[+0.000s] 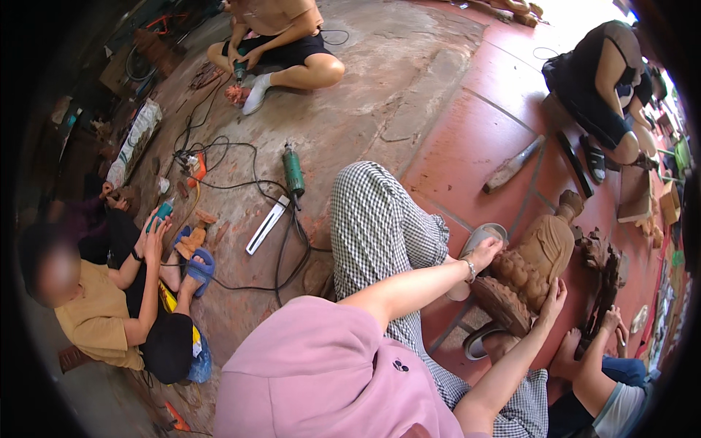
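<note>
A brown carved wooden statue [544, 252] lies tilted in front of me, its narrow end pointing far right and its ridged round base [502, 305] toward me. My left hand [483, 255], with a bracelet at the wrist, rests its curled fingers against the statue's left side near the base. Along the right side, my right hand [553, 300] presses its fingers to the carved surface. Between them the two hands hold the statue; the fingertips are partly hidden. Grey sandals [483, 239] are on my feet beside it.
A green rotary power tool [293, 171] lies on the floor with a black cable [288, 255] and a white-and-black flat strip [267, 225]. People work at left, far and right, one with a blue-green tool [160, 216]. A dark carved wood piece [604, 274] stands right of the statue.
</note>
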Action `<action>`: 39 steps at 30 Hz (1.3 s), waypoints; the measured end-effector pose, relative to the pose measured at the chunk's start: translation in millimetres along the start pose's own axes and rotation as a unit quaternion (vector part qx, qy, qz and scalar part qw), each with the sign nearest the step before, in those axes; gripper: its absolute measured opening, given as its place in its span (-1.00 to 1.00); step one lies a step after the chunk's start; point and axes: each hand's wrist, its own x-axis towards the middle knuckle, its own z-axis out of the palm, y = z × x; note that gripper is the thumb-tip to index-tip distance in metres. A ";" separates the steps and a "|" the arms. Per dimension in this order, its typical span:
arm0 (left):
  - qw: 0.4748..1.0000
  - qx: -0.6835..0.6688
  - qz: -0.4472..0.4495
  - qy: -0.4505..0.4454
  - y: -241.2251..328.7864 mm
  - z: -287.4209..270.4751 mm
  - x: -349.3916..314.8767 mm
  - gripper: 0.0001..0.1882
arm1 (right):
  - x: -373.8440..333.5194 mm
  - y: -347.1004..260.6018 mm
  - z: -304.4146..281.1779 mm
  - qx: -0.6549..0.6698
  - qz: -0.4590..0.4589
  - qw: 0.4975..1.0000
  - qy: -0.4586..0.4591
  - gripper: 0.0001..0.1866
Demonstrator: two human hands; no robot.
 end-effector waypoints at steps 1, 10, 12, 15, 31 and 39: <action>0.999 0.040 0.030 -0.018 -4.6 1.2 2.2 -0.68 | -4.3 -5.8 1.2 0.015 0.019 1.000 -0.017 -0.39; 0.990 -0.018 -0.127 -0.066 16.0 21.1 19.6 -0.62 | -10.2 -14.5 -20.3 0.036 0.141 0.981 -0.127 -0.25; 0.985 -0.032 -0.142 -0.090 6.7 8.5 27.7 -0.61 | -17.6 -20.5 -14.3 0.055 0.161 0.976 -0.137 -0.27; 0.985 -0.005 -0.135 -0.103 5.6 15.6 34.5 -0.65 | -17.4 -19.8 -16.9 0.094 0.134 0.974 -0.159 -0.30; 0.984 -0.047 -0.164 -0.059 55.6 48.0 9.0 -0.83 | -23.6 -27.1 -10.9 0.217 0.150 0.960 -0.095 -0.34; 0.988 0.098 -0.114 -0.035 66.8 68.9 -24.0 -0.86 | -46.6 8.9 -20.6 0.397 0.185 0.890 -0.126 -0.30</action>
